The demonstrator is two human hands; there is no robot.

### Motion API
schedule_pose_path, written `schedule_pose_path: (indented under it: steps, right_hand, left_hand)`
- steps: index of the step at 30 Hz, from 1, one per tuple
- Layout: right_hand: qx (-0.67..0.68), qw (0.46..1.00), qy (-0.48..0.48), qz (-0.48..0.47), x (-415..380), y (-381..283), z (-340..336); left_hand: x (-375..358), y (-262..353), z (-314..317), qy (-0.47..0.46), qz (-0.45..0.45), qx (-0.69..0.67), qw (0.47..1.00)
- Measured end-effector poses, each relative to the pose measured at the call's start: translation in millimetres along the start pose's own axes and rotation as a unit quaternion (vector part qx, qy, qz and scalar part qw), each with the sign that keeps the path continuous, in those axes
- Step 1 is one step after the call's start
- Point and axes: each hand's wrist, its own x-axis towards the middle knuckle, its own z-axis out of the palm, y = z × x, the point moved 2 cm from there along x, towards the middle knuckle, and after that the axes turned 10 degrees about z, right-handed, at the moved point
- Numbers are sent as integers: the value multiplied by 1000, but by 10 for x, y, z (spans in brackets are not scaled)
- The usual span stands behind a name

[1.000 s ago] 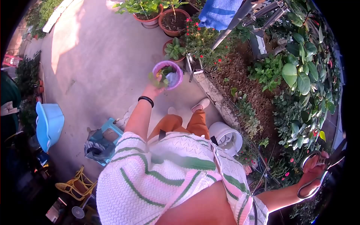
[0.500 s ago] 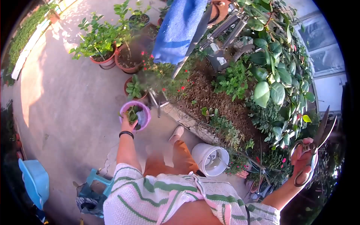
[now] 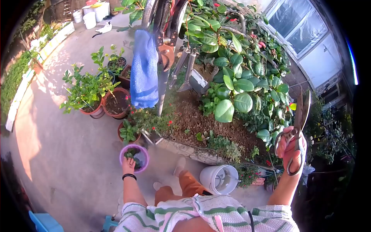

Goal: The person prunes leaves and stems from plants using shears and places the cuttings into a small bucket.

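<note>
My left hand (image 3: 128,165), with a dark band at the wrist, reaches over the near rim of a purple basin (image 3: 143,167). Its fingers look stretched out and apart, just at the green leaves (image 3: 132,151) lying inside. Part of the leaves is hidden behind the fingers. Out to the right, my right hand (image 3: 292,152) is raised and shut on large metal scissors (image 3: 300,121). Their blades point upward and stand slightly apart, and my fingers pass through the handle loops.
A white bucket (image 3: 210,178) stands by the bed's stone edging (image 3: 181,150). Potted plants (image 3: 116,104) line the paving, and a leafy shrub (image 3: 243,100) fills the bed. A blue cloth (image 3: 144,73) hangs ahead. Blue plastic (image 3: 44,222) shows lower left.
The view has tilted up, bringing in buckets and a cat at the back. The leaves now lie lower in the basin, and my left fingers have spread. My right hand still has the scissors.
</note>
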Motion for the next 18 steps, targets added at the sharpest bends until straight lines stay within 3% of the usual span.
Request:
schedule_pose_path:
  steps: [3, 5, 6, 7, 8, 11, 13, 15, 18]
  right_hand:
    - [-7, 1000, 15, 9, -40, 20, -50]
    - [21, 999, 12, 25, -103, 40, -95]
    - [28, 999, 6, 28, -123, 48, -130]
    - [34, 999, -1, 32, -152, 65, -176]
    - [47, 998, 2, 33, -180, 135, -242]
    - [83, 996, -2, 41, -225, 189, -327]
    - [92, 995, 3, 39, -224, 253, -380]
    - [81, 996, -8, 27, -175, 239, -463]
    - [78, 997, -19, 12, -91, 300, -583]
  left_hand:
    - [-312, 50, 154, 6, -22, 101, 995]
    - [-431, 49, 273, -50, 53, 131, 989]
    - [-816, 208, 698, -23, 144, 198, 969]
    - [-993, 285, 881, -111, 195, 135, 965]
    - [-1423, 502, 1347, -151, 274, 222, 923]
    - [-2926, 1290, 2719, -374, 371, 253, 812]
    - [-3600, 1617, 3401, -439, 402, 234, 769]
    - [-4082, 1814, 3966, -510, 506, 206, 665]
    - [-4250, 1765, 4697, -552, 437, 105, 702]
